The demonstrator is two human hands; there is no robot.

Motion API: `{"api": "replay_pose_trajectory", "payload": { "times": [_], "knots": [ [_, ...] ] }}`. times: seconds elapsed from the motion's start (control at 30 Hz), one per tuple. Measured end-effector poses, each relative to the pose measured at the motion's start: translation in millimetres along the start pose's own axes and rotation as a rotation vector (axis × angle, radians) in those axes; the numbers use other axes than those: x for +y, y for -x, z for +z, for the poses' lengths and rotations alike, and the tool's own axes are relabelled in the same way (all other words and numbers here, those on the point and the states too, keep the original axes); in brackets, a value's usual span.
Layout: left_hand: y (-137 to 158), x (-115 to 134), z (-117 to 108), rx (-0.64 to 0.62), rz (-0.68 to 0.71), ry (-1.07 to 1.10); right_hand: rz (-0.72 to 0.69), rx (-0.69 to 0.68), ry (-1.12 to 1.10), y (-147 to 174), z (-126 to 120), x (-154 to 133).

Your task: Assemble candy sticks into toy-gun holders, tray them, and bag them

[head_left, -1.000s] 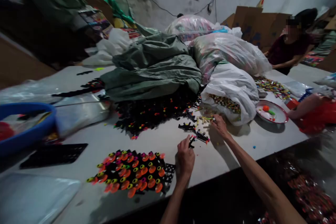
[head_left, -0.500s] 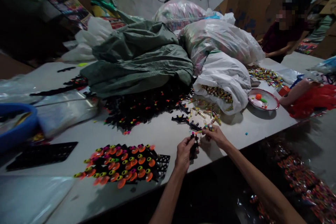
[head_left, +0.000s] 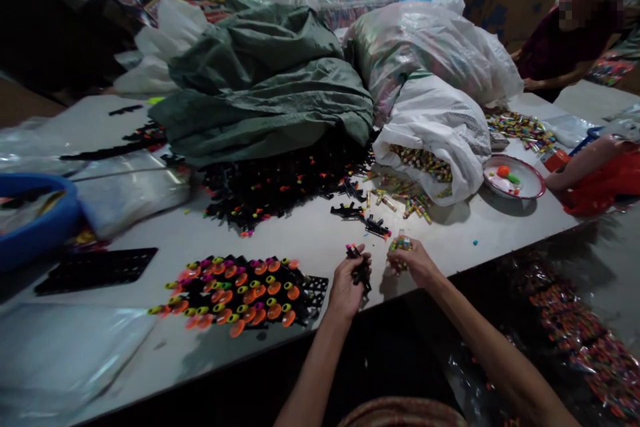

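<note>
My left hand (head_left: 347, 285) grips a small black plastic toy piece (head_left: 358, 265) with a pink tip, just above the table's near edge. My right hand (head_left: 413, 262) is closed around a bunch of small coloured tubes (head_left: 401, 242), a hand's width to the right of the left. Two more black pieces (head_left: 361, 217) lie on the table just beyond both hands. A black rack (head_left: 240, 293) filled with orange, pink and yellow caps lies left of my left hand. Loose coloured tubes (head_left: 400, 200) spill from a white bag (head_left: 440, 133).
A pile of black pieces (head_left: 280, 187) lies under a green tarp (head_left: 265, 93). Big clear bags (head_left: 425, 47) stand behind. A blue basin (head_left: 35, 217) and an unfilled black rack (head_left: 95, 268) are at left. A round dish (head_left: 515, 177) and a red bag (head_left: 605, 180) are at right. A person (head_left: 565, 47) works at the far right.
My right hand left the spilled tubes by the white bag and came back to the near edge with tubes in it. My left hand lifted its black piece slightly.
</note>
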State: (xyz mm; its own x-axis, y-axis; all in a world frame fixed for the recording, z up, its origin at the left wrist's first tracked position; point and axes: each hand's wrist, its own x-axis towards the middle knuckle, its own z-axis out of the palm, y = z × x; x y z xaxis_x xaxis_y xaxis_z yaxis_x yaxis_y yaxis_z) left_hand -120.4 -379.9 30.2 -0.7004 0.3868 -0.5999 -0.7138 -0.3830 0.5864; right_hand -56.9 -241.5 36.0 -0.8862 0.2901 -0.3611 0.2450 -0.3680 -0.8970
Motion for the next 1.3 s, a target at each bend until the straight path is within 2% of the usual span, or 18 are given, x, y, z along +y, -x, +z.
{"api": "replay_pose_trajectory", "payload": {
  "times": [0.1, 0.23, 0.4, 0.67, 0.9, 1.17, 1.3],
  "knots": [
    [-0.3, 0.2, 10.4, 0.098, 0.065, 0.106, 0.009, 0.064, -0.143, 17.8, 13.0, 11.9],
    [-0.9, -2.9, 22.7, 0.174, 0.202, 0.105, -0.099, 0.181, -0.191, 30.8, 26.0, 26.1],
    [-5.2, -3.0, 24.6, 0.221, 0.296, 0.014, -0.161, 0.157, -0.181, 33.7, 26.6, 24.5],
    [-2.8, -1.9, 31.6, 0.311, 0.239, 0.078, -0.184, 0.168, -0.171, 37.9, 28.5, 22.5],
    [1.5, -3.2, 33.7, 0.327, 0.252, 0.131, -0.178, 0.213, -0.174, 38.4, 27.5, 30.1],
    [10.2, -13.0, 32.2, 0.351, 0.224, 0.165, -0.308, 0.391, -0.03, 40.2, 30.8, 29.3],
    [11.6, -12.4, 26.7, 0.358, 0.255, 0.194, -0.231, 0.296, -0.15, 31.5, 29.9, 28.3]
  ]
}}
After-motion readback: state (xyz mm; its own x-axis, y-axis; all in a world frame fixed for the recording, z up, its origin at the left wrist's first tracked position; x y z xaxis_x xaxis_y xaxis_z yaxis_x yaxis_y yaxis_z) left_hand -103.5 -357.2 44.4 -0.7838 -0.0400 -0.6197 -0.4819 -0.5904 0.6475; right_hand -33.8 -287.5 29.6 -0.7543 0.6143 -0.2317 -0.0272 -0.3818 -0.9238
